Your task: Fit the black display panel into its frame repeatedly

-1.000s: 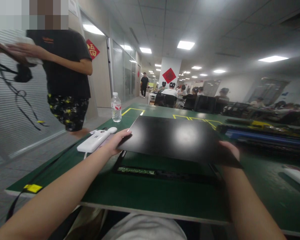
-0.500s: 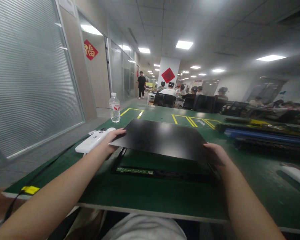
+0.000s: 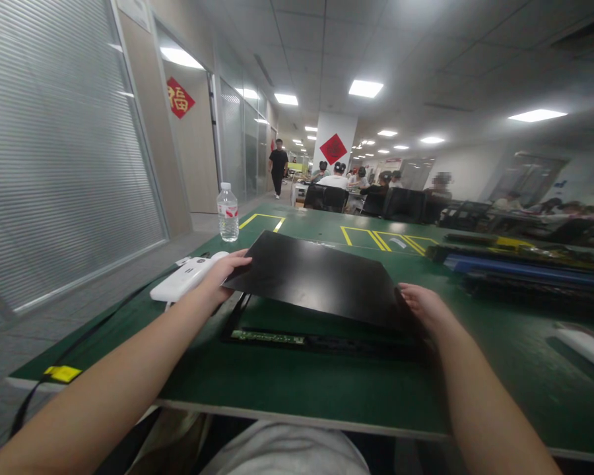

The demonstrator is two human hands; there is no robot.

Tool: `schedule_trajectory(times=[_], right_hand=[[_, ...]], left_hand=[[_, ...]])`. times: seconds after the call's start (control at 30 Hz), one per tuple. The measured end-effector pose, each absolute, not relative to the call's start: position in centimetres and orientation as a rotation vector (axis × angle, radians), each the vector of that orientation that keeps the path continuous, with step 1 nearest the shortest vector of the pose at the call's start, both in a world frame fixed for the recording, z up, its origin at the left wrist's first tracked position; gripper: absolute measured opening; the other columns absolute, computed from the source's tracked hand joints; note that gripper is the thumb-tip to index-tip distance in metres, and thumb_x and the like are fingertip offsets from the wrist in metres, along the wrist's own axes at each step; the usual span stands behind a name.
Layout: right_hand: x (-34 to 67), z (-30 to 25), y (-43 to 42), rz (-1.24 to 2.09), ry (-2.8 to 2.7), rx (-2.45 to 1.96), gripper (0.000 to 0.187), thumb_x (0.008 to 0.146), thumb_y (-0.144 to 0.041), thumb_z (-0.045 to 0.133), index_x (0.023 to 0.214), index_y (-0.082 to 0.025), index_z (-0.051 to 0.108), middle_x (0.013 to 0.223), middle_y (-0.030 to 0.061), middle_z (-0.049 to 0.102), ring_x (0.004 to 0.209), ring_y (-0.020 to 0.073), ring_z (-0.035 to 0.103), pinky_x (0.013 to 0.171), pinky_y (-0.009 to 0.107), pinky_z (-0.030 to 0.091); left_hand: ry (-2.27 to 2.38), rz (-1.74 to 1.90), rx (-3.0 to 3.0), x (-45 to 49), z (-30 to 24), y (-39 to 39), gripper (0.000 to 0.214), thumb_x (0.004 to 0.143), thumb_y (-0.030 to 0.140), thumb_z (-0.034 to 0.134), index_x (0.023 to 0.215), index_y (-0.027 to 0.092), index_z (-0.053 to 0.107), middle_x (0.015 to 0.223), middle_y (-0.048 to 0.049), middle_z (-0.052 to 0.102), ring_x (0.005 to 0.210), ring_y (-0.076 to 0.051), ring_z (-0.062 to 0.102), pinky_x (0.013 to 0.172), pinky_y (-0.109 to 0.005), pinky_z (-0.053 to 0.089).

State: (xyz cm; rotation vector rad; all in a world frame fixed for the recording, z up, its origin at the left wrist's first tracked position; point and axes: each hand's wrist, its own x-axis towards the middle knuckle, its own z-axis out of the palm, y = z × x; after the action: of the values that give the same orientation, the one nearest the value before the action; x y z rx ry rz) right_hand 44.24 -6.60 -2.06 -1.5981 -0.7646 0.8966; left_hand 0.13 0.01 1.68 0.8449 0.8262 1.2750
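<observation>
A thin, dark, glossy panel (image 3: 311, 277) that looks like a display screen is held up between my two hands, tilted with its right side lower. My left hand (image 3: 222, 276) grips its left edge, thumb on top and fingers underneath. At the right edge, my right hand (image 3: 426, 307) is closed on the panel's side. Below the panel lies a black frame (image 3: 361, 344) on the green table, with a strip of green circuit board (image 3: 267, 338) along its near side. The panel covers the frame's far part.
Left of the panel sits a white device (image 3: 181, 280), with a clear water bottle (image 3: 228, 214) beyond it. Dark and blue strips (image 3: 499, 267) are stacked at the right, near another white object (image 3: 587, 346). A black cable crosses the table's left edge. People are in the background.
The panel's right side has dipped and shifted slightly left, with my right hand moving left too. My left hand has moved slightly right. A person in the background has walked a little.
</observation>
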Motion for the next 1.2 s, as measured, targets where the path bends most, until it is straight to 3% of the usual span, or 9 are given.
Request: schedule_trajectory(times=[0.13, 0.3, 0.53, 0.83, 1.2], right_hand=[[43.8, -1.8, -6.7, 0.785, -0.691, -1.678, 0.043, 0.075, -0.005, 0.06, 0.117, -0.013, 0.063, 0.058, -0.0005, 0.063, 0.044, 0.0102, 0.056, 0.039, 0.016, 0.04], [43.8, -1.9, -6.8, 0.77, -0.744, -1.661, 0.038, 0.078, -0.007, 0.058, 0.115, -0.013, 0.062, 0.062, 0.0048, 0.069, 0.049, 0.0133, 0.062, 0.041, 0.018, 0.046], [44.0, -1.9, -6.8, 0.755, -0.738, -1.645, 0.033, 0.072, -0.009, 0.06, 0.104, -0.016, 0.065, 0.064, 0.0067, 0.072, 0.056, 0.0175, 0.068, 0.049, 0.024, 0.05], [44.8, -2.7, -6.5, 0.675, -0.834, -1.702, 0.028, 0.072, -0.017, 0.058, 0.098, -0.015, 0.068, 0.062, 0.0072, 0.072, 0.048, 0.014, 0.054, 0.045, 0.024, 0.033], [44.4, -2.1, -7.1, 0.522, -0.843, -1.793, 0.024, 0.069, -0.016, 0.059, 0.091, -0.017, 0.069, 0.06, 0.0075, 0.071, 0.061, 0.0219, 0.067, 0.056, 0.029, 0.045]], left_hand=[[0.838, 1.282, 0.876, -0.2, 0.9, 0.6, 0.035, 0.06, 0.002, 0.068, 0.094, 0.008, 0.075, 0.073, -0.0088, 0.077, 0.058, -0.021, 0.071, 0.054, -0.027, 0.055], [0.862, 1.29, 0.909, -0.5, 0.7, 0.8, 0.039, 0.059, 0.003, 0.072, 0.098, 0.008, 0.074, 0.075, -0.0086, 0.077, 0.06, -0.02, 0.072, 0.056, -0.027, 0.056], [0.912, 1.297, 0.905, -0.6, 0.7, 0.8, 0.035, 0.06, 0.004, 0.071, 0.093, 0.01, 0.075, 0.076, -0.0081, 0.078, 0.061, -0.021, 0.071, 0.057, -0.029, 0.056], [0.956, 1.296, 0.917, -0.6, 0.4, 1.1, 0.046, 0.056, 0.006, 0.075, 0.102, 0.01, 0.072, 0.072, -0.0057, 0.076, 0.058, -0.021, 0.071, 0.053, -0.027, 0.054], [1.03, 1.267, 0.957, 0.1, -0.6, 0.7, 0.057, 0.05, 0.009, 0.081, 0.106, 0.012, 0.07, 0.073, -0.0056, 0.076, 0.059, -0.022, 0.071, 0.053, -0.028, 0.053]])
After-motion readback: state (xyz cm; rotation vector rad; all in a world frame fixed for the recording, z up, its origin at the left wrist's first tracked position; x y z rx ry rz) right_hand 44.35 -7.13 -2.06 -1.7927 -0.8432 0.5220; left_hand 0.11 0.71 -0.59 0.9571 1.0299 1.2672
